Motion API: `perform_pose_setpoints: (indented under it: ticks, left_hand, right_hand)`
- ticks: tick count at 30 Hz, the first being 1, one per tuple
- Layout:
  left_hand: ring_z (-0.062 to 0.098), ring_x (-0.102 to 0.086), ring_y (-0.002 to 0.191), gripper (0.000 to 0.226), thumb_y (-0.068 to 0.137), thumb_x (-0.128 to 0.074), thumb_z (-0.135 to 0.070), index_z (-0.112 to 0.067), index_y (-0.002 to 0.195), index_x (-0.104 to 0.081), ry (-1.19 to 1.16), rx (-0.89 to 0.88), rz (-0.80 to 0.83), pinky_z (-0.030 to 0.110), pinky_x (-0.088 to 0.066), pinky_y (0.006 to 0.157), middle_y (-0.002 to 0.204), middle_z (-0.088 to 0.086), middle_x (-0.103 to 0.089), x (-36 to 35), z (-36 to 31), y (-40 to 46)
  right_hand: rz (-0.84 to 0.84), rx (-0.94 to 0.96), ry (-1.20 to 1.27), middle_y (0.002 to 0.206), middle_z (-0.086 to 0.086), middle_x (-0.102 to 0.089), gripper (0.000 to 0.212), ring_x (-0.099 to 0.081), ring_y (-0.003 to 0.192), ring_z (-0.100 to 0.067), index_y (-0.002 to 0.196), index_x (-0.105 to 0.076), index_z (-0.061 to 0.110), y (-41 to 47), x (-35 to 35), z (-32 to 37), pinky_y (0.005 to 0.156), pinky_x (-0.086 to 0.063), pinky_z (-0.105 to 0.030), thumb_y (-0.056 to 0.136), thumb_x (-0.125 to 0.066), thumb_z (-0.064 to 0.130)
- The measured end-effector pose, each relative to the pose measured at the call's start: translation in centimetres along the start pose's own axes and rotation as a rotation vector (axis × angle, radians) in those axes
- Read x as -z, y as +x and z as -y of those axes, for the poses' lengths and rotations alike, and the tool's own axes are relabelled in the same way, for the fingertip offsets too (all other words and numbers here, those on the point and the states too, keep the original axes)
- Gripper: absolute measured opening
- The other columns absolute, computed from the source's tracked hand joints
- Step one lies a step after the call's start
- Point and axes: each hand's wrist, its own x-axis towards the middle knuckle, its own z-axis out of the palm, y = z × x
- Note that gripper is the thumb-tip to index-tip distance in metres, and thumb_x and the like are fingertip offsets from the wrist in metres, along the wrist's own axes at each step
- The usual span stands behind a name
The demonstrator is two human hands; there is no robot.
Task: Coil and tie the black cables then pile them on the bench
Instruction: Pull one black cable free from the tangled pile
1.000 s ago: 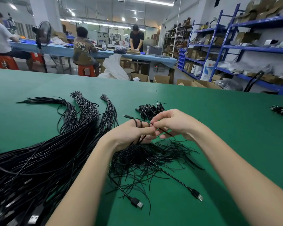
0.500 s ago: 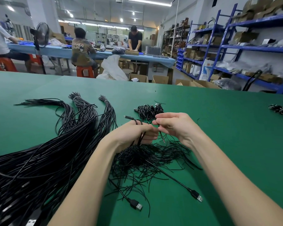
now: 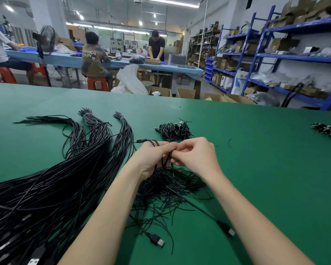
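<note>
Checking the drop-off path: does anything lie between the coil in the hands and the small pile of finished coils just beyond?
Nothing visible. The coiled cable, held by the left hand and right hand, sits just short of the finished pile, with bare green bench between.

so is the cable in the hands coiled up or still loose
Coiled: the cable loops round the left hand, while the right hand pinches at it. Whether it is tied yet, cannot tell.

black cables on a green bench, blue shelving, red stools
</note>
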Motion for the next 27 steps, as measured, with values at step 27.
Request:
perform_pose_setpoints:
  ticks: [27]
  left_hand:
    - [0.017,-0.047,0.064,0.022,0.103,-0.05,-0.01,-0.01,0.082,-0.056,-0.021,0.015,0.339,0.029,-0.051,0.068,0.066,0.001,-0.033,-0.6,-0.1,-1.0]
  right_hand:
    - [0.377,0.262,-0.173,0.079,0.004,-0.075,0.021,-0.063,0.071,-0.006,0.083,-0.077,0.032,3.9,3.9,0.8,0.067,-0.055,-0.03,0.093,-0.069,0.049]
